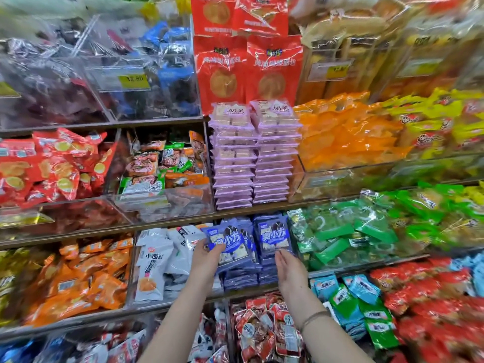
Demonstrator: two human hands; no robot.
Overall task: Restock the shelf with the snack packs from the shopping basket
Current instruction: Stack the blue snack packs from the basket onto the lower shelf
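Note:
Two stacks of dark blue snack packs stand on the third shelf down, in the middle. My left hand [207, 255] grips the tilted top pack [230, 241] of the left stack, thumb over its lower left corner. My right hand [289, 268] is flat with straight fingers, its fingertips at the lower edge of the right stack's front pack [275, 237]. No shopping basket is in view.
White packs [159, 260] fill the clear bin to the left, green packs [340, 231] the bin to the right. Lilac packs [255, 153] are stacked on the shelf above. The shelf edge [235, 293] runs below my hands, with red packs [264, 328] underneath.

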